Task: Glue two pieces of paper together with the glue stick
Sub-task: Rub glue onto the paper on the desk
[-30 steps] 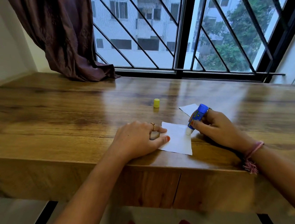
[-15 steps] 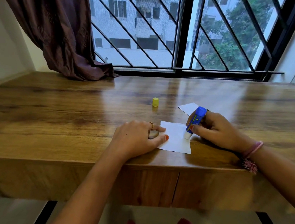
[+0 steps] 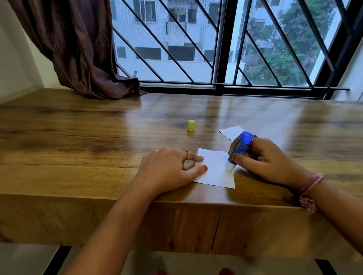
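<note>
On desk (image 3: pixel 65 149), paper (image 3: pixel 215 171) is being pinned by flat left hand (image 3: pixel 169 169); glue stick (image 3: pixel 240 149), gripped by right hand (image 3: pixel 266 160), is being pressed slightly nearer than before; label unreadable.

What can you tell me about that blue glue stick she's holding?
The glue stick is a blue plastic tube with a yellow-green label. It is uncapped and tilted, its white tip pressed down on the near sheet of paper close to the right edge. The right hand grips it, fingers curled round the barrel. Its blue base points up and away. A small yellow cap, probably its own, stands apart on the table.
</note>
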The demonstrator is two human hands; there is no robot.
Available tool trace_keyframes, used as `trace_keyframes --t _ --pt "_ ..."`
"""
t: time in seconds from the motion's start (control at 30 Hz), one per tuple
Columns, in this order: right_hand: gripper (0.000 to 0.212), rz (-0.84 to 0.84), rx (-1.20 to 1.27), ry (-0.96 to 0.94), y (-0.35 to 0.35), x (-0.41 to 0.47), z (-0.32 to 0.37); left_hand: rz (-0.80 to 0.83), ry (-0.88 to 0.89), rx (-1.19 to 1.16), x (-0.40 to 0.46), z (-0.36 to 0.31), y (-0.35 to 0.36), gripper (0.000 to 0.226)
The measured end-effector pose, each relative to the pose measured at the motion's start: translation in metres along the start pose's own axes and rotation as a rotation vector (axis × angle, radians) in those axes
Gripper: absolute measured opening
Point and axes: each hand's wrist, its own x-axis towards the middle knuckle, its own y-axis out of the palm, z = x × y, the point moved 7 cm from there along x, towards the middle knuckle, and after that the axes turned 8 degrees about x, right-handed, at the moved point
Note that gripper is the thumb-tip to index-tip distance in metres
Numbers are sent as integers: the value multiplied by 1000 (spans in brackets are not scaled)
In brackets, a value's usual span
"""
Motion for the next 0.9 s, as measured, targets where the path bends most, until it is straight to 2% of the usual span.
trace_keyframes --t 0.07,0.23,0.37,0.5,0.67,0.8,0.9 --pt "9 48 0 -27 4 -2 5 -2 -2 0 0 0 0 40" --pt "11 8 27 -30 0 1 3 -5 -1 -2 0 0 0 41" --pt "10 80 45 -52 5 -3 7 1 5 2 0 0 -1 42" --pt "9 53 63 -37 3 -1 4 1 -3 1 0 -1 -1 41" --pt "13 130 69 -51 9 -5 10 8 0 3 0 -1 -1 41" --pt "9 82 88 -20 6 -3 7 14 -7 -2 0 0 0 41" --pt "10 116 125 -23 9 -5 9 13 -4 3 0 0 0 41"
